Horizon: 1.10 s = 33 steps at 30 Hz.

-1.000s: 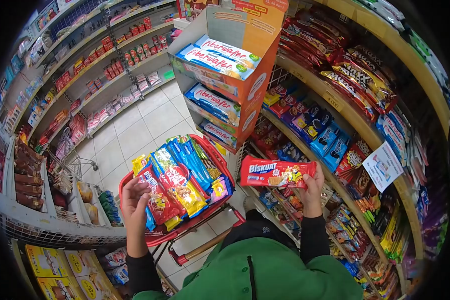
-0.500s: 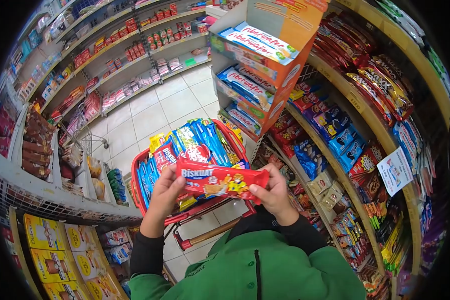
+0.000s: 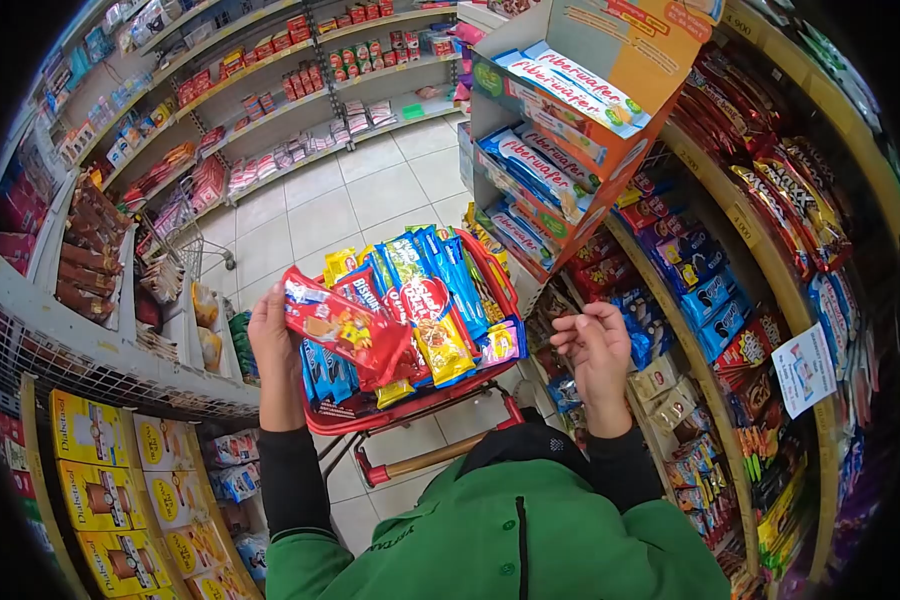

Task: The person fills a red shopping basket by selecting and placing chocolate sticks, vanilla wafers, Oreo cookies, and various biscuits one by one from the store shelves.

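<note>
My left hand (image 3: 273, 335) grips one end of a red Biskuat biscuit pack (image 3: 342, 320), which is tilted over the left part of the cart's basket. Away from the pack, my right hand (image 3: 597, 350) is raised to the right of the basket, fingers loosely curled and apart, with nothing in it. The red shopping basket (image 3: 507, 290) on the cart is heaped with snack packs. Among them are a yellow and red pack (image 3: 440, 340), blue packs (image 3: 333, 370) on the left side and another Biskuat pack (image 3: 357, 285) partly beneath the held one.
An orange display box (image 3: 610, 170) of Fiberwafer packs stands beyond the cart. Shelves (image 3: 750, 250) of biscuits and wafers line the right side. Yellow Diabetasol boxes (image 3: 95, 430) sit at lower left. The cart's wooden handle (image 3: 435, 460) is just before me; another wire cart (image 3: 195, 250) stands left.
My right hand has let go of the Biskuat pack and moved right. My left hand has carried the pack leftward, and the pack now slopes down to the right.
</note>
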Each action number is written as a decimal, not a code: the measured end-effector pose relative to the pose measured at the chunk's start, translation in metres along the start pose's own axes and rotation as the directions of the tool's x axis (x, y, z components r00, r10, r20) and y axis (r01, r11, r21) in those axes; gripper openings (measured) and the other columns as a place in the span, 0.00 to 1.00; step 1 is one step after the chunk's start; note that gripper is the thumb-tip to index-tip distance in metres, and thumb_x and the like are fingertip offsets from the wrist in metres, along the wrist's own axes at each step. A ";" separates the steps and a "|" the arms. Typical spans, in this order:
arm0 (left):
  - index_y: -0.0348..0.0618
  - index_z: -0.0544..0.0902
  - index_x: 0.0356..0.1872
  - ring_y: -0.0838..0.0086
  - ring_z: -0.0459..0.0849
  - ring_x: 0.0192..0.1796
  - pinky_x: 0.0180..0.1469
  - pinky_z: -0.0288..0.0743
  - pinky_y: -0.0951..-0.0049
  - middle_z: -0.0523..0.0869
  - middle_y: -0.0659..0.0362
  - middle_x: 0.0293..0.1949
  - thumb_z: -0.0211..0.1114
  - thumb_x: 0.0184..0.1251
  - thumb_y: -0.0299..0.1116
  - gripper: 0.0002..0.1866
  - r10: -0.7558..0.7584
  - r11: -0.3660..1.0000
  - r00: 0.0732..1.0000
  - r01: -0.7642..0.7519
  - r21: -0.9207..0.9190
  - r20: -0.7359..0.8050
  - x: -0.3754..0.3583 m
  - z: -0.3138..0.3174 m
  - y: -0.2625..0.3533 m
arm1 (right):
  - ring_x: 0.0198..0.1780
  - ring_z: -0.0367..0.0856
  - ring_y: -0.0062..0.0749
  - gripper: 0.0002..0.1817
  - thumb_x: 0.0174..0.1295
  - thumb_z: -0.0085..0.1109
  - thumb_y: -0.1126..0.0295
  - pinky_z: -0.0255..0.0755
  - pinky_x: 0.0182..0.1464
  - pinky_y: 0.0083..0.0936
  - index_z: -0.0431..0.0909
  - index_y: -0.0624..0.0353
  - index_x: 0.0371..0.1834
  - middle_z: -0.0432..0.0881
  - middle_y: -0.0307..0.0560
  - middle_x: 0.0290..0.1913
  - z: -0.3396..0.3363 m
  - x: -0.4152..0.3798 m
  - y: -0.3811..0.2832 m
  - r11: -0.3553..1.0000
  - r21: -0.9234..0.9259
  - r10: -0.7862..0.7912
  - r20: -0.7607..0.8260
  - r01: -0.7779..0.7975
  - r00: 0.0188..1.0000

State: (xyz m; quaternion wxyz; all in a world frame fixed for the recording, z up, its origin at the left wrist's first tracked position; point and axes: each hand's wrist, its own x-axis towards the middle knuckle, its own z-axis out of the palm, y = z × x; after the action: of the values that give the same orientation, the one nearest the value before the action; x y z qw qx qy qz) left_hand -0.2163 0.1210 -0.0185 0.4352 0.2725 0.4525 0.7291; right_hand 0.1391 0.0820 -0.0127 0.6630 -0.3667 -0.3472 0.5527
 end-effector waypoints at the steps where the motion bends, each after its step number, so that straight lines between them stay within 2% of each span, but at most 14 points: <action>1: 0.34 0.74 0.38 0.78 0.80 0.30 0.33 0.76 0.79 0.80 0.58 0.31 0.58 0.60 0.37 0.14 -0.013 0.999 1.000 0.014 0.042 -0.013 0.002 -0.002 -0.003 | 0.28 0.77 0.28 0.07 0.59 0.46 0.75 0.69 0.30 0.17 0.62 0.59 0.40 0.78 0.53 0.33 -0.002 0.001 -0.001 1.000 -0.008 -0.008 -0.012 0.007 1.000; 6: 0.32 0.72 0.44 0.79 0.80 0.30 0.28 0.76 0.81 0.79 0.56 0.33 0.61 0.57 0.38 0.19 -0.103 0.981 0.993 0.110 0.162 -0.052 0.008 -0.008 -0.007 | 0.27 0.76 0.28 0.07 0.59 0.46 0.74 0.67 0.28 0.17 0.63 0.59 0.40 0.78 0.52 0.31 -0.012 0.003 -0.004 0.999 -0.022 -0.046 -0.084 0.045 0.995; 9: 0.32 0.69 0.48 0.78 0.80 0.30 0.29 0.76 0.81 0.79 0.55 0.34 0.61 0.57 0.37 0.22 -0.046 0.974 0.996 0.062 0.218 -0.079 0.005 0.001 -0.006 | 0.27 0.76 0.27 0.07 0.59 0.47 0.74 0.67 0.27 0.17 0.64 0.59 0.40 0.78 0.52 0.31 -0.019 0.002 -0.005 0.998 -0.023 -0.057 -0.125 0.054 0.991; 10: 0.32 0.66 0.51 0.80 0.79 0.29 0.26 0.73 0.83 0.80 0.55 0.31 0.61 0.57 0.37 0.24 -0.031 0.979 0.995 0.049 0.197 -0.093 0.004 0.005 -0.007 | 0.27 0.76 0.27 0.07 0.59 0.47 0.74 0.67 0.27 0.17 0.64 0.59 0.40 0.78 0.51 0.31 -0.022 0.002 -0.005 0.998 -0.024 -0.056 -0.138 0.053 0.989; 13: 0.32 0.62 0.55 0.81 0.78 0.31 0.30 0.71 0.83 0.80 0.57 0.31 0.59 0.59 0.35 0.27 0.063 0.873 0.997 -0.072 0.482 0.036 0.000 0.005 -0.004 | 0.27 0.76 0.26 0.07 0.59 0.47 0.74 0.67 0.27 0.17 0.64 0.59 0.39 0.78 0.51 0.31 -0.033 0.000 -0.004 0.998 -0.041 -0.059 -0.181 0.053 0.982; 14: 0.34 0.58 0.58 0.85 0.74 0.26 0.22 0.64 0.87 0.79 0.58 0.25 0.60 0.58 0.35 0.30 0.176 0.796 0.983 -0.176 0.578 0.057 0.002 0.005 -0.010 | 0.27 0.76 0.26 0.07 0.59 0.47 0.74 0.67 0.27 0.16 0.64 0.59 0.39 0.78 0.51 0.31 -0.036 0.000 -0.003 0.998 -0.041 -0.058 -0.190 0.051 0.980; 17: 0.35 0.54 0.61 0.85 0.73 0.26 0.24 0.66 0.87 0.80 0.58 0.26 0.60 0.58 0.34 0.34 0.326 0.719 0.936 -0.338 0.608 0.136 -0.007 0.018 -0.010 | 0.27 0.76 0.26 0.07 0.58 0.47 0.74 0.67 0.27 0.15 0.63 0.59 0.39 0.78 0.50 0.31 -0.048 0.001 0.000 0.998 -0.050 -0.052 -0.215 0.042 0.975; 18: 0.37 0.51 0.62 0.83 0.75 0.28 0.27 0.68 0.87 0.80 0.55 0.32 0.60 0.58 0.32 0.35 0.268 0.750 0.954 -0.292 0.594 0.132 -0.009 0.021 -0.006 | 0.27 0.76 0.25 0.07 0.58 0.47 0.74 0.67 0.27 0.15 0.63 0.60 0.39 0.78 0.50 0.31 -0.051 0.002 0.002 0.998 -0.055 -0.044 -0.219 0.033 0.975; 22: 0.44 0.50 0.64 0.77 0.76 0.40 0.37 0.71 0.83 0.75 0.49 0.46 0.57 0.60 0.29 0.33 0.268 0.775 0.944 -0.331 0.539 0.194 -0.008 0.017 -0.011 | 0.26 0.76 0.24 0.08 0.57 0.47 0.75 0.68 0.27 0.15 0.64 0.61 0.39 0.78 0.50 0.30 -0.055 0.000 0.013 0.996 -0.081 0.028 -0.199 -0.045 0.980; 25: 0.44 0.48 0.64 0.75 0.76 0.43 0.42 0.71 0.78 0.74 0.48 0.48 0.57 0.60 0.28 0.34 0.304 0.708 0.908 -0.418 0.569 0.289 -0.010 0.019 -0.013 | 0.25 0.76 0.24 0.08 0.56 0.47 0.76 0.68 0.27 0.15 0.64 0.62 0.39 0.78 0.50 0.30 -0.055 -0.004 0.022 0.982 -0.120 0.120 -0.181 -0.143 0.976; 26: 0.43 0.52 0.63 0.71 0.75 0.47 0.46 0.70 0.74 0.73 0.46 0.49 0.57 0.59 0.28 0.32 0.287 0.701 0.913 -0.407 0.586 0.290 -0.011 0.020 -0.013 | 0.26 0.77 0.24 0.08 0.56 0.47 0.76 0.68 0.27 0.15 0.64 0.62 0.39 0.78 0.50 0.30 -0.057 -0.005 0.025 0.975 -0.137 0.151 -0.165 -0.174 0.975; 29: 0.37 0.56 0.61 0.66 0.76 0.48 0.49 0.69 0.71 0.72 0.42 0.50 0.59 0.57 0.30 0.31 0.246 0.495 0.879 -0.477 0.727 0.409 -0.013 0.021 -0.011 | 0.27 0.77 0.24 0.08 0.56 0.48 0.76 0.69 0.28 0.16 0.65 0.63 0.39 0.78 0.50 0.31 -0.065 -0.005 0.030 0.950 -0.188 0.235 -0.095 -0.249 0.967; 30: 0.35 0.59 0.59 0.64 0.74 0.51 0.52 0.66 0.70 0.71 0.44 0.52 0.60 0.57 0.34 0.30 0.171 0.453 0.889 -0.454 0.767 0.424 -0.011 0.018 -0.013 | 0.28 0.77 0.24 0.09 0.56 0.48 0.76 0.69 0.28 0.16 0.65 0.63 0.39 0.78 0.50 0.32 -0.067 -0.005 0.029 0.933 -0.225 0.272 -0.070 -0.281 0.960; 33: 0.35 0.59 0.59 0.61 0.71 0.54 0.54 0.63 0.69 0.70 0.44 0.53 0.59 0.57 0.37 0.32 0.094 0.346 0.882 -0.464 0.816 0.462 -0.013 0.015 -0.018 | 0.29 0.76 0.23 0.13 0.54 0.52 0.73 0.68 0.29 0.17 0.66 0.63 0.42 0.78 0.48 0.33 -0.071 -0.006 0.024 0.842 -0.415 0.400 0.052 -0.344 0.915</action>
State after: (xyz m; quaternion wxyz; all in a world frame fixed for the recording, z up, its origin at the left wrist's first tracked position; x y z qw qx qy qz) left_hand -0.1917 0.1200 -0.0279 0.1509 0.6580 0.6393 0.3682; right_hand 0.1877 0.0720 -0.0689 0.4291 -0.5153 -0.4186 0.6125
